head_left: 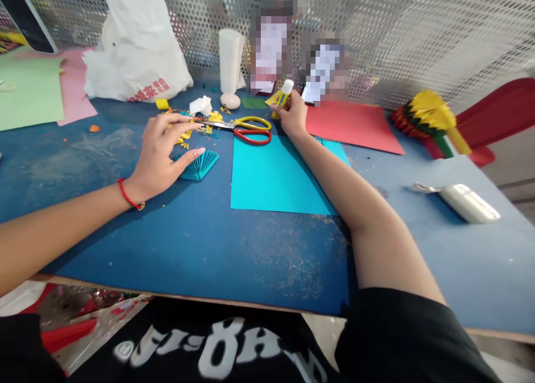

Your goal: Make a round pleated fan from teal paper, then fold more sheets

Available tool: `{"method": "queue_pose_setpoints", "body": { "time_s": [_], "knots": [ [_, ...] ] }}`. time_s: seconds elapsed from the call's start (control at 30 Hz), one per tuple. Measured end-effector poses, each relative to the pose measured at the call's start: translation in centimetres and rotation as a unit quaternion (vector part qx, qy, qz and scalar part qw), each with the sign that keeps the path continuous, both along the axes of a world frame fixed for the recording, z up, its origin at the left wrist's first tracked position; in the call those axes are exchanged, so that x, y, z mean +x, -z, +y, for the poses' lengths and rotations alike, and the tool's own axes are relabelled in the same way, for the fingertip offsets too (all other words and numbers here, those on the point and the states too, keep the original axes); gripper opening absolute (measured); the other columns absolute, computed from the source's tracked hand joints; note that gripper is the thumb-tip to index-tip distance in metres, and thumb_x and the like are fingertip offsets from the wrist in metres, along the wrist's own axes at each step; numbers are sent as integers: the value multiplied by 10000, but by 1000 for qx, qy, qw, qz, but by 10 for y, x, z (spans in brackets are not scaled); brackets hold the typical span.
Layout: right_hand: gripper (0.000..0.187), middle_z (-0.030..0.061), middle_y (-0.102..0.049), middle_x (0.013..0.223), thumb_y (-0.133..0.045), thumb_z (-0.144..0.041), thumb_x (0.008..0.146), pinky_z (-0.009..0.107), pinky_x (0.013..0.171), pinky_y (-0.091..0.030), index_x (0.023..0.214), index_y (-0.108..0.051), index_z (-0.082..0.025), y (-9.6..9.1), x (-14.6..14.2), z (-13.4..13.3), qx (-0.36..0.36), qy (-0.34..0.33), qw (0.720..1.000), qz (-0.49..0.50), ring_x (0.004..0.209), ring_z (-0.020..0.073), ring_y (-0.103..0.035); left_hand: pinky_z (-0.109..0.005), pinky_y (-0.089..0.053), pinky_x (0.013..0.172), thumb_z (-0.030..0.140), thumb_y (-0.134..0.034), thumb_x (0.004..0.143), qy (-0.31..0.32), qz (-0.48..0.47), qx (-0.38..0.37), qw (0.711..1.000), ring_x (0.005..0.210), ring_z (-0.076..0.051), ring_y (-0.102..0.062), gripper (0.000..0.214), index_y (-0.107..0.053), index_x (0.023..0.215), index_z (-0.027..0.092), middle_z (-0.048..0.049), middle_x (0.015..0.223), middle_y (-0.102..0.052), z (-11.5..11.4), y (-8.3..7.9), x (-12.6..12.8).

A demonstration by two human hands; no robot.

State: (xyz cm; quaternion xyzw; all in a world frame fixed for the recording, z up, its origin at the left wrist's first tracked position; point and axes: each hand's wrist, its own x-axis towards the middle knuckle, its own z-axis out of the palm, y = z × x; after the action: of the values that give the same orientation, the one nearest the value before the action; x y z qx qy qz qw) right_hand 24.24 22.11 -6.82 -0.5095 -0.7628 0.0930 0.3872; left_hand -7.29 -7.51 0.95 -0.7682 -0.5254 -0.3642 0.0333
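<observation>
My right hand [293,115] grips a yellow glue stick [283,97] with a white cap, held nearly upright at the back of the table. Fingers apart, my left hand [165,151] hovers over a pleated turquoise paper fan [200,165]; its thumb overlaps the fan, and I cannot tell whether they touch. Its fingertips reach the blade end of the scissors [251,127], which have one yellow and one red handle loop. A turquoise sheet [280,177] lies flat below the scissors' handles, partly under my right forearm. Yellow and orange paper scraps [215,117] lie around the blades.
Behind stand a white plastic bag [137,48], a white tube [229,59] and two phones [270,48] against a perforated metal panel. Red paper [355,126], a yellow folded-paper flower [430,112] and a white case [468,203] are at right. Green paper [33,90] lies left.
</observation>
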Motion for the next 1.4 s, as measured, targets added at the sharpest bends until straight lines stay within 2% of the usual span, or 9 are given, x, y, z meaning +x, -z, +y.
{"method": "queue_pose_setpoints", "body": {
  "time_s": [0.2, 0.37, 0.57, 0.73, 0.87, 0.97, 1.07, 1.2, 1.4],
  "knots": [
    [879, 143, -687, 1225, -766, -660, 809, 560, 1031, -565, 1456, -380, -207, 3, 2, -2, -18, 28, 996, 79, 1183, 343, -695, -589, -260, 1322, 611, -385, 1093, 179, 222, -105, 953, 1600, -331, -346, 632, -380, 1654, 321, -75, 1711, -405, -8, -1, 9],
    [1070, 166, -632, 1306, -753, -769, 748, 598, 1100, -521, 1516, -271, -201, 11, -2, -5, -24, 23, 983, 178, 1290, 371, -656, -525, -192, 1356, 605, -341, 1104, 129, 216, -106, 962, 1653, -306, -210, 770, -143, 1725, 194, -132, 1778, -215, -6, 2, 9],
    [876, 165, -588, 1382, -693, -712, 832, 603, 1145, -474, 1479, -333, -242, 14, -2, -25, -22, 2, 981, 191, 1335, 357, -616, -540, -243, 1340, 599, -274, 1122, 134, 253, -159, 945, 1623, -289, -305, 673, -397, 1648, 198, -115, 1733, -345, -2, 2, 4],
    [745, 177, -610, 1430, -661, -589, 878, 626, 1148, -488, 1482, -400, -239, -4, 11, -83, -45, -21, 987, 151, 1346, 356, -619, -581, -245, 1332, 528, -373, 1127, 125, 235, -153, 952, 1586, -282, -388, 572, -438, 1610, 228, -91, 1708, -404, -2, -2, 0],
    [587, 122, -637, 1496, -596, -607, 956, 638, 1184, -477, 1458, -562, -303, -27, 30, -159, -47, -193, 979, -48, 1392, 365, -607, -684, -190, 1323, 312, -279, 1144, 104, 242, -121, 957, 1557, -273, -441, 467, -498, 1554, 269, -49, 1661, -484, 1, -2, -7],
    [690, 83, -372, 1729, -383, -672, 1039, 644, 1318, -282, 1621, -433, -304, -41, 40, -215, -43, -247, 947, -199, 1620, 363, -313, -727, -116, 1321, 225, -270, 1128, 116, 235, -107, 959, 1581, -282, -398, 478, -584, 1482, 289, -32, 1650, -496, -2, 0, -3],
    [755, 15, -221, 1771, -333, -708, 1034, 604, 1360, -194, 1699, -245, -363, -48, 49, -246, -63, -270, 927, -252, 1655, 312, -210, -668, -178, 1330, 343, -395, 1134, 200, 204, -130, 949, 1596, -293, -369, 449, -511, 1568, 321, -40, 1680, -445, -11, 1, 13],
    [805, 7, -209, 1780, -278, -772, 1012, 622, 1355, -155, 1706, -202, -372, -46, 79, -229, -94, -207, 935, -272, 1662, 315, -181, -574, -240, 1332, 400, -363, 1142, 310, 219, -206, 902, 1632, -290, -279, 508, -361, 1650, 423, 24, 1748, -292, -23, 1, 33],
    [954, 51, -75, 1814, -429, -846, 929, 745, 1293, -128, 1711, -186, -358, -39, 128, -183, -36, -57, 972, -225, 1663, 428, -53, -557, -162, 1346, 445, -339, 1140, 322, 253, -204, 889, 1656, -292, -198, 531, -284, 1667, 456, 49, 1780, -167, -24, 5, 35]
  ]
}}
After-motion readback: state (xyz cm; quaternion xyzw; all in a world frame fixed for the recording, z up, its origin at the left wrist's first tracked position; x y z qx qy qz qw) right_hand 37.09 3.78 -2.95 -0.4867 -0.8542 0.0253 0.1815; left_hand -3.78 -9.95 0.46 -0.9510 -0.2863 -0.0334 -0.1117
